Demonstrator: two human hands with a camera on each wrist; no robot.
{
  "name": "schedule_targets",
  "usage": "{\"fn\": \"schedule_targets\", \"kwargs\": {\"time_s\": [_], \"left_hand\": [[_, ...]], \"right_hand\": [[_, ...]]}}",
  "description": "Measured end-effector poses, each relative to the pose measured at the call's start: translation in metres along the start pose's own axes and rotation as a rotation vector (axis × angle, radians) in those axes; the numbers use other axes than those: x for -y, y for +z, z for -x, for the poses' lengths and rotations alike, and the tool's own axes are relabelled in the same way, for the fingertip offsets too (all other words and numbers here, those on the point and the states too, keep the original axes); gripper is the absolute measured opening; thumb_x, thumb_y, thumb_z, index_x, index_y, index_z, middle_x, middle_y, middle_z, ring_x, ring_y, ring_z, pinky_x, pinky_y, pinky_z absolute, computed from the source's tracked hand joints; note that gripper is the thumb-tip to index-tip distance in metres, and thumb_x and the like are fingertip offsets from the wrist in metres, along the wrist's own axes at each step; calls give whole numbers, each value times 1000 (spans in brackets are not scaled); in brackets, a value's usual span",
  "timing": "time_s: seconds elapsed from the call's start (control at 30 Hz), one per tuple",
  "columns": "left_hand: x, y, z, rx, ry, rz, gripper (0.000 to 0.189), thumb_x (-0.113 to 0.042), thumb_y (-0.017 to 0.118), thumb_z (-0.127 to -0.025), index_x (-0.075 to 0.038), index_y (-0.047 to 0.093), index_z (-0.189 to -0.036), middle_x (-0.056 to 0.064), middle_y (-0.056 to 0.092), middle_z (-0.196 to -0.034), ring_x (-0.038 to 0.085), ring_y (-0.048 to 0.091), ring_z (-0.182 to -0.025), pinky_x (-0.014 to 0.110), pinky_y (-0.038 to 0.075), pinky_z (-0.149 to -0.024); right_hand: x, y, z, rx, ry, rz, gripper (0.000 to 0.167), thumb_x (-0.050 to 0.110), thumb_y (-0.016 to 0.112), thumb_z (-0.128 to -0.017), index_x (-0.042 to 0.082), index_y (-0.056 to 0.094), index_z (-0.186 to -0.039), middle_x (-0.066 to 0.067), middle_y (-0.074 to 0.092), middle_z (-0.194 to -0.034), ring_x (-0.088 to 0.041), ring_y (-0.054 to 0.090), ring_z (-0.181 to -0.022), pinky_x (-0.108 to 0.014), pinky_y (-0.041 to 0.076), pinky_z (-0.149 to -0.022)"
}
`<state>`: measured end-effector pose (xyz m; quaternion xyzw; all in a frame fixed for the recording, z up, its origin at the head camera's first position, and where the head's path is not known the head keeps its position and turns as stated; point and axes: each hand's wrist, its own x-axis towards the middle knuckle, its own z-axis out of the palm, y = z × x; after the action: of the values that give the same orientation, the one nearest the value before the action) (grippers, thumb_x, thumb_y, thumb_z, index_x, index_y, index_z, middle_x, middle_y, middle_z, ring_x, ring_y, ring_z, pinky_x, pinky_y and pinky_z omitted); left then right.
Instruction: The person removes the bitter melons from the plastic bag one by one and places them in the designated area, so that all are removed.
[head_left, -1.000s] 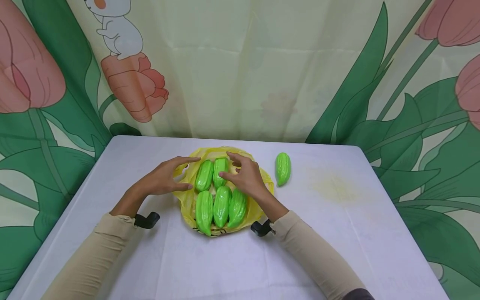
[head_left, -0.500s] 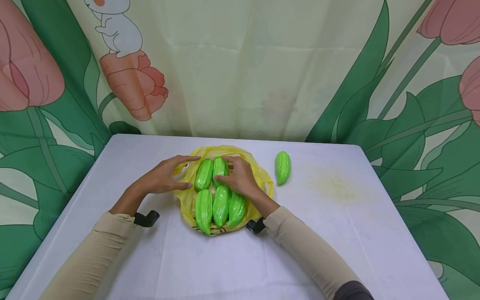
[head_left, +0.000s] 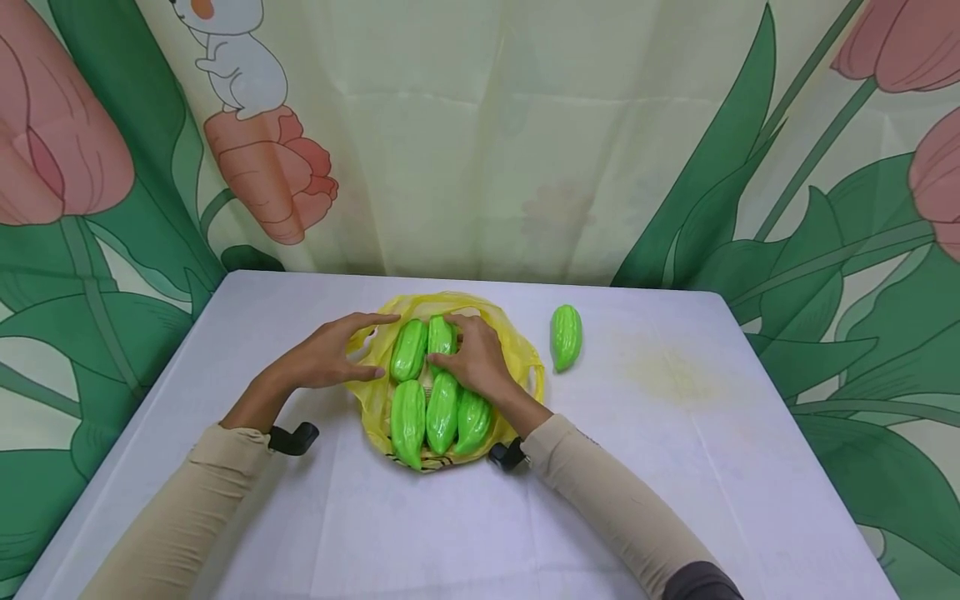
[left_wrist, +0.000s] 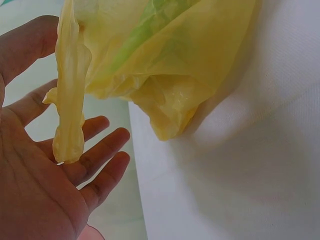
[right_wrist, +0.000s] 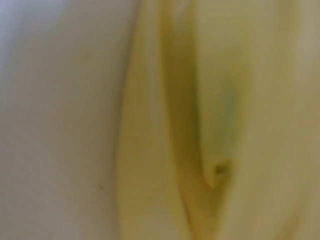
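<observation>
A yellow plastic bag (head_left: pixel 517 337) lies spread on the table with several shiny green bitter gourds (head_left: pixel 408 421) on it in two rows. My right hand (head_left: pixel 483 358) reaches in from the right and grips the right-hand bitter gourd (head_left: pixel 441 335) of the far row between thumb and fingers. My left hand (head_left: pixel 322 354) stays at the bag's left edge, fingers and thumb apart. In the left wrist view, a bag handle (left_wrist: pixel 71 100) hangs in front of its spread fingers (left_wrist: pixel 107 177). Only blurred yellow plastic (right_wrist: pixel 150 150) and white cloth show in the right wrist view.
One more bitter gourd (head_left: pixel 566 337) lies alone on the white tablecloth (head_left: pixel 637 483), right of the bag. A printed curtain (head_left: pixel 480 167) with tulips and a rabbit hangs behind the table. Black wrist mounts (head_left: pixel 294 439) sit on both forearms.
My right hand has moved left and closed in on the far-row bitter gourd, its fingers drawing together. The left hand and the lone bitter gourd stay where they were.
</observation>
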<state>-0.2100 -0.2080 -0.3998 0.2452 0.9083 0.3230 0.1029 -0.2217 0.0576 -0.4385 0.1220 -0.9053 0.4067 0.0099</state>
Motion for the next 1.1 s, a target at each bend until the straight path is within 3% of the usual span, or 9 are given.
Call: {"fn": "schedule_targets", "kwargs": {"time_s": [0.17, 0.6, 1.1], "left_hand": [[1, 0, -1, -5, 15, -4, 81, -23, 85, -91, -15, 46, -161, 22, 45, -163, 46, 42, -151, 71, 36, -120], [1, 0, -3, 5, -19, -2, 81, -24, 84, -92, -17, 45, -162, 22, 43, -165, 47, 38, -154, 72, 34, -121], [0, -1, -3, 0, -3, -1, 81, -25, 85, -91, -16, 46, -161, 22, 44, -165, 47, 38, -154, 72, 34, -121]], "right_hand": [[1, -4, 1, 19, 37, -89, 71, 18, 90, -87, 5, 59, -150, -19, 59, -149, -37, 74, -119, -42, 65, -92], [10, -18, 7, 14, 124, -193, 71, 19, 89, -88, 10, 58, -152, -11, 58, -155, -35, 69, -128, -41, 65, -91], [17, -38, 27, 9, 133, -246, 69, 26, 89, -88, 20, 61, -151, -7, 58, -154, -31, 68, -132, -43, 64, -94]]}}
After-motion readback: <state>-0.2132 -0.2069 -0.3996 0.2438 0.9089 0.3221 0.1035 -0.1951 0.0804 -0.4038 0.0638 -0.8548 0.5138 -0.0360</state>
